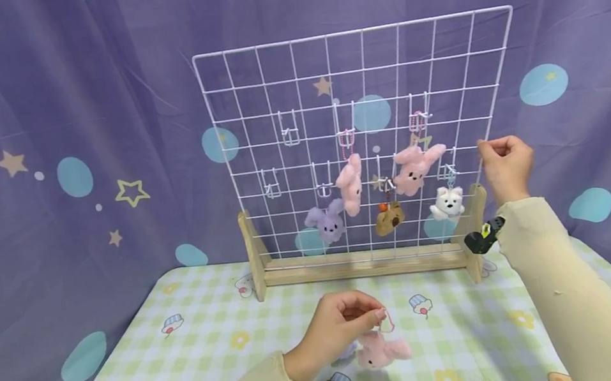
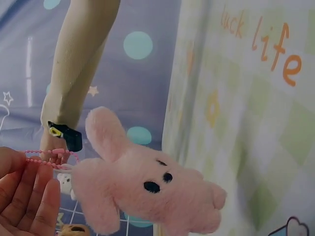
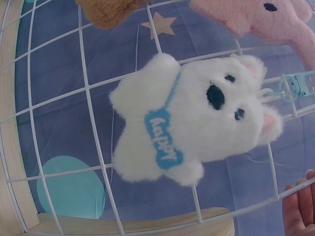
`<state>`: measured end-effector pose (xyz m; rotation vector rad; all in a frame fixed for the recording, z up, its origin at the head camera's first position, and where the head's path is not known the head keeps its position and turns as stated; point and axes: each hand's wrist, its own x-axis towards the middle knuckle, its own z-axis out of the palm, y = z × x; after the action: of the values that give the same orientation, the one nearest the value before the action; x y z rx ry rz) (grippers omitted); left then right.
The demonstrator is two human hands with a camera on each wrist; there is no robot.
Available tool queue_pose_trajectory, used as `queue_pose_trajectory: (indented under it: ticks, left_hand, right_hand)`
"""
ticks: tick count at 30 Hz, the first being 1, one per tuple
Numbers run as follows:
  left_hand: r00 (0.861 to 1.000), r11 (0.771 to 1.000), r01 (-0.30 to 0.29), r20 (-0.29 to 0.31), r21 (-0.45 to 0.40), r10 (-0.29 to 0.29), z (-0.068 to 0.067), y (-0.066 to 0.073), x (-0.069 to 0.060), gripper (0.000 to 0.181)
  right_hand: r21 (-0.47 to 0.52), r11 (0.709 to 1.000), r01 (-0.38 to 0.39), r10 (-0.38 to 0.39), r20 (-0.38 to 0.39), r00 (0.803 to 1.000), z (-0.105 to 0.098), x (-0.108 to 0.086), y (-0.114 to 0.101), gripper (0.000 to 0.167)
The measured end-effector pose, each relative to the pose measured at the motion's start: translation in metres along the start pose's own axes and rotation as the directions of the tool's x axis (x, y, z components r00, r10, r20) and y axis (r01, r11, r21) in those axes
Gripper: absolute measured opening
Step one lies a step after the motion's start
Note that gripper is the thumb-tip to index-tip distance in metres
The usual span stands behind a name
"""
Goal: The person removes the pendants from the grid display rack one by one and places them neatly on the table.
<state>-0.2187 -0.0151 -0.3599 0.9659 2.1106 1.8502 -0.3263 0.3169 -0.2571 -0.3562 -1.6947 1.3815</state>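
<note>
My left hand (image 1: 338,329) pinches the pink bead chain of a pink plush bunny keychain (image 1: 381,350), which hangs low over the table. In the left wrist view the bunny (image 2: 147,182) dangles ears toward the fingers, its chain (image 2: 42,156) looped at the fingertips. At the right side of the white wire grid rack (image 1: 354,31), my right hand (image 1: 508,167) grips the edge wire. Nearest to that hand on the rack is a white plush bear (image 3: 211,108) with a blue "happy" tag. Part of a purple plush (image 1: 347,352) shows behind my left hand.
Hooks on the grid carry two pink bunnies (image 1: 350,186) (image 1: 413,171), a purple bunny (image 1: 327,221) and a brown plush (image 1: 389,218). Two hooks (image 1: 290,134) (image 1: 272,188) at left bear no plush. A wooden base (image 1: 362,265) stands on the checked tablecloth (image 1: 198,346).
</note>
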Motion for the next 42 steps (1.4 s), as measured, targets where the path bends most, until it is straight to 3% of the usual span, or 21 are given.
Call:
queue_pose_trajectory:
  ticks: [7, 13, 19, 42]
  left_hand:
    - [1.000, 1.000, 0.018, 0.009, 0.004, -0.018, 0.008, 0.000, -0.002, 0.014]
    - [1.000, 1.000, 0.018, 0.017, 0.006, -0.018, 0.010, -0.003, 0.000, 0.014]
    - [0.999, 1.000, 0.005, 0.033, -0.028, -0.004, 0.009, -0.009, 0.004, 0.016]
    - [1.000, 1.000, 0.015, -0.014, 0.010, -0.015, 0.002, -0.026, 0.025, 0.012]
  right_hand:
    - [0.010, 1.000, -0.028, 0.027, 0.018, 0.999, 0.000, 0.000, -0.001, 0.021]
    - [0.004, 1.000, 0.008, -0.008, 0.003, 1.000, -0.001, -0.001, -0.001, 0.022]
    - [-0.001, 1.000, 0.002, -0.002, 0.006, 1.000, -0.001, 0.001, 0.000, 0.022]
    - [-0.031, 1.000, 0.006, -0.006, 0.005, 1.000, -0.001, -0.001, -0.001, 0.023]
